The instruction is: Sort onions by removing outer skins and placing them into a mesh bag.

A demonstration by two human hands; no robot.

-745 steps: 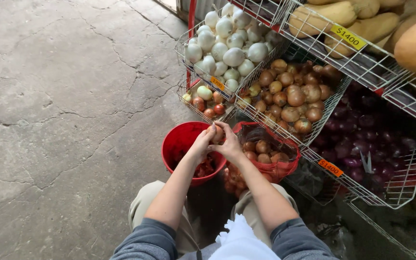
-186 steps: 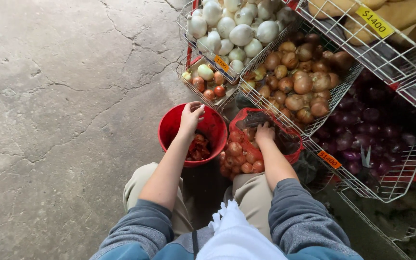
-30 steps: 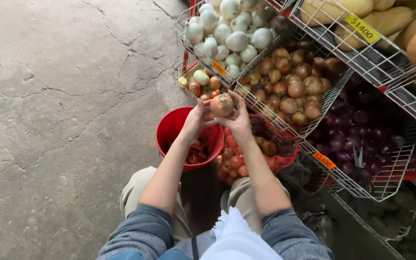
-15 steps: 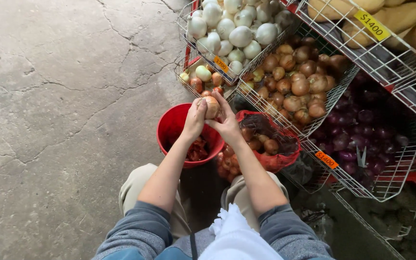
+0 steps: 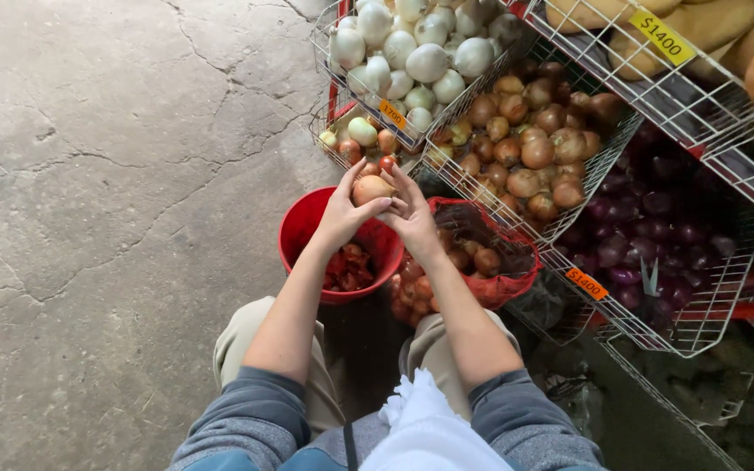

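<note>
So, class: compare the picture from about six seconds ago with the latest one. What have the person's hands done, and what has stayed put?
Earlier the left hand was at the red bucket and the right hand was in the red mesh bag. Both have since lifted and met above them, holding one brown onion between them. The bucket, the bag and the wire baskets of onions stayed where they were.

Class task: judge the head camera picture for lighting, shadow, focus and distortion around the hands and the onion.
Head view: soft even daylight, no glare; onion between left hand and right hand sharp; faint shadow beneath wire baskets; edges bend slightly, wide lens.
</note>
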